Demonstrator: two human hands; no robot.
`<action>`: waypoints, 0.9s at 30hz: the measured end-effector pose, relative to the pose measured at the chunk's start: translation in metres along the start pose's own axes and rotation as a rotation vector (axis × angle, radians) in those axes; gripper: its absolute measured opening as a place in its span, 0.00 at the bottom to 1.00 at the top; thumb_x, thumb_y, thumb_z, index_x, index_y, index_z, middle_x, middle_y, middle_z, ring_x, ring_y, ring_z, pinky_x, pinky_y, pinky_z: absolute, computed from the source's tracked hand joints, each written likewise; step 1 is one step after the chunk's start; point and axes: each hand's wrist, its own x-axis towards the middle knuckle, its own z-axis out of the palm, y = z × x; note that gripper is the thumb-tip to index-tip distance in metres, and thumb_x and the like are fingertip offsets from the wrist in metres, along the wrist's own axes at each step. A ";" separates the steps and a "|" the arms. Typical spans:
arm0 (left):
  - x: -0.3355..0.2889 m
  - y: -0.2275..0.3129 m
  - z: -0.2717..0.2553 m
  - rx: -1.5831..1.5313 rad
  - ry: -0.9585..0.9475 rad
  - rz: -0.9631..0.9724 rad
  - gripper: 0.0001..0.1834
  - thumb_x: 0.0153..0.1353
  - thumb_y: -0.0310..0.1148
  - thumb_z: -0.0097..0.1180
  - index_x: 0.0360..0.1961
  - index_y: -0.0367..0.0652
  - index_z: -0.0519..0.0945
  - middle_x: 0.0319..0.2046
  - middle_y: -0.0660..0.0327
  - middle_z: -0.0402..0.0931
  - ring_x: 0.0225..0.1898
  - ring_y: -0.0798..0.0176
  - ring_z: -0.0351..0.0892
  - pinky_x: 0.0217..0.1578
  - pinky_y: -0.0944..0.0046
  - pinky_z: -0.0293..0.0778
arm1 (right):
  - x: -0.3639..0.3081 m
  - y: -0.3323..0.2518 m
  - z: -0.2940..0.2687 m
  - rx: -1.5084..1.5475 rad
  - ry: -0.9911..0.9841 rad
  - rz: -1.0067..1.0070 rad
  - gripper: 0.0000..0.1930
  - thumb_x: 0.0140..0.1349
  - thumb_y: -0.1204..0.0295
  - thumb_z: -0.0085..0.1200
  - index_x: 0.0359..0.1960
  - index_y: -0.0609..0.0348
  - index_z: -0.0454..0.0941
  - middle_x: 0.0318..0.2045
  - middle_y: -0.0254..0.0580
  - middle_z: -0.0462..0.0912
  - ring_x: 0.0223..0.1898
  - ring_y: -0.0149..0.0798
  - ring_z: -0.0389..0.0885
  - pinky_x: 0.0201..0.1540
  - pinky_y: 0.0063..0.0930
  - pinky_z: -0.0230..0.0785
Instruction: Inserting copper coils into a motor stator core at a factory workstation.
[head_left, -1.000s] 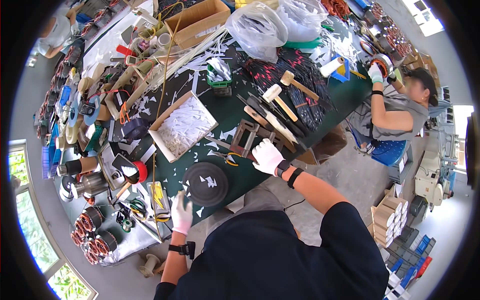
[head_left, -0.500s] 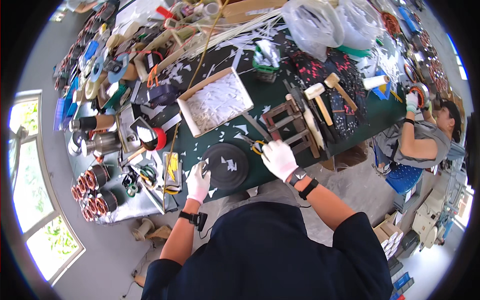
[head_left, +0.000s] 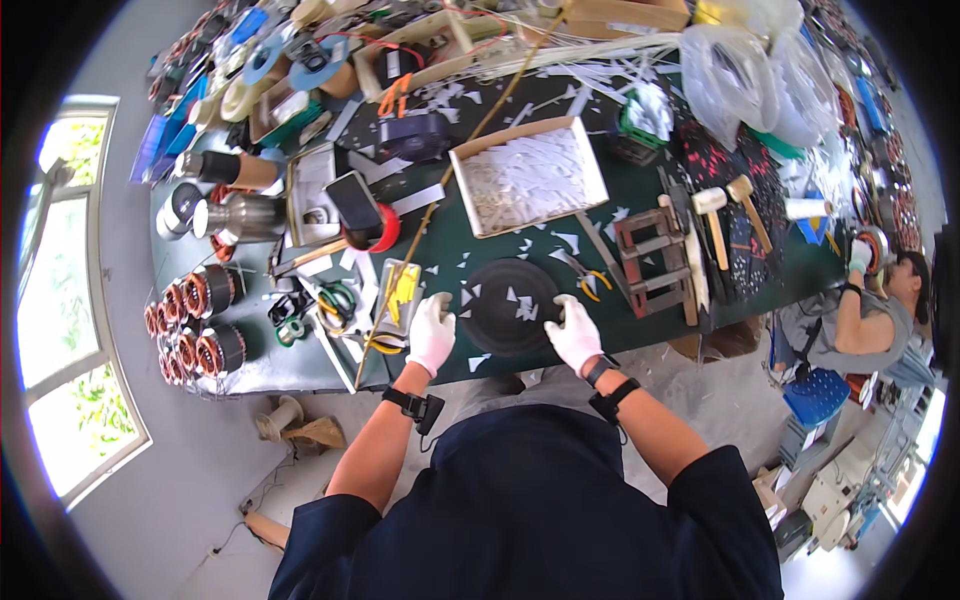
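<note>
A round black disc [head_left: 490, 335] lies flat near the bench's front edge, with small cut white pieces [head_left: 522, 306] on top. My left hand [head_left: 432, 338], in a white glove, is beside the disc's left rim, fingers and thumb apart. Across from it, my gloved right hand [head_left: 575, 337] is at the right rim, thumb and fingers spread; whether it presses on the disc I cannot tell. Just beyond this hand, scissors with yellow-and-black handles [head_left: 590, 283] lie on the green bench top. I see nothing held in either hand.
Behind the disc stands a shallow box [head_left: 470, 205] full of white strips. A brown slotted frame [head_left: 652, 262] and mallets [head_left: 712, 225] lie to the right. Leftward are a tray with yellow pieces [head_left: 402, 292], a steel flask [head_left: 240, 220] and copper-wound coils [head_left: 215, 350]. A co-worker [head_left: 850, 325] sits far right.
My right hand has let go of the scissors and come back to the disc's right rim. The view has shifted, so the bench appears farther right in its left part.
</note>
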 end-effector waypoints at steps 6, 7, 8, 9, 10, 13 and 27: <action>-0.011 -0.028 -0.035 0.322 0.060 0.147 0.22 0.59 0.28 0.62 0.56 0.40 0.79 0.52 0.47 0.79 0.55 0.42 0.80 0.56 0.50 0.76 | -0.001 -0.011 0.005 -0.034 0.031 0.011 0.22 0.59 0.71 0.65 0.54 0.51 0.72 0.38 0.45 0.78 0.38 0.51 0.81 0.43 0.45 0.76; -0.007 -0.032 -0.040 0.359 0.095 0.179 0.23 0.59 0.29 0.62 0.58 0.41 0.78 0.53 0.47 0.79 0.54 0.43 0.80 0.56 0.50 0.76 | 0.000 -0.014 0.006 -0.054 0.042 0.016 0.21 0.59 0.71 0.64 0.53 0.52 0.72 0.38 0.46 0.79 0.38 0.51 0.82 0.43 0.45 0.76; -0.006 -0.036 -0.045 0.364 0.113 0.148 0.24 0.59 0.29 0.62 0.58 0.41 0.78 0.53 0.48 0.79 0.54 0.42 0.80 0.56 0.49 0.76 | 0.001 -0.017 0.008 -0.075 0.053 0.023 0.21 0.59 0.71 0.64 0.53 0.53 0.72 0.38 0.46 0.79 0.38 0.51 0.82 0.43 0.45 0.76; -0.003 -0.038 -0.049 0.352 0.123 0.137 0.24 0.59 0.29 0.62 0.59 0.41 0.77 0.53 0.47 0.79 0.54 0.42 0.80 0.56 0.49 0.76 | 0.001 -0.016 0.009 -0.081 0.055 0.025 0.21 0.59 0.71 0.64 0.53 0.53 0.72 0.38 0.46 0.79 0.38 0.51 0.82 0.43 0.45 0.76; 0.001 -0.039 -0.051 0.340 0.132 0.127 0.25 0.59 0.29 0.62 0.59 0.41 0.77 0.52 0.47 0.79 0.54 0.42 0.80 0.55 0.49 0.77 | 0.002 -0.016 0.010 -0.075 0.069 0.026 0.20 0.59 0.71 0.64 0.52 0.53 0.72 0.38 0.47 0.79 0.37 0.51 0.81 0.43 0.44 0.75; 0.010 -0.042 -0.051 0.323 0.177 0.063 0.24 0.62 0.29 0.60 0.60 0.40 0.78 0.54 0.47 0.80 0.55 0.43 0.80 0.57 0.51 0.75 | 0.003 -0.015 0.013 -0.066 0.096 0.027 0.20 0.59 0.72 0.64 0.52 0.55 0.72 0.38 0.47 0.79 0.37 0.50 0.81 0.43 0.44 0.75; 0.000 0.014 -0.019 -0.719 -0.390 -0.069 0.37 0.55 0.21 0.65 0.67 0.30 0.70 0.57 0.51 0.81 0.57 0.61 0.80 0.61 0.62 0.74 | -0.002 -0.001 0.028 0.245 0.068 0.065 0.27 0.56 0.71 0.67 0.58 0.61 0.72 0.42 0.47 0.80 0.40 0.44 0.82 0.47 0.36 0.77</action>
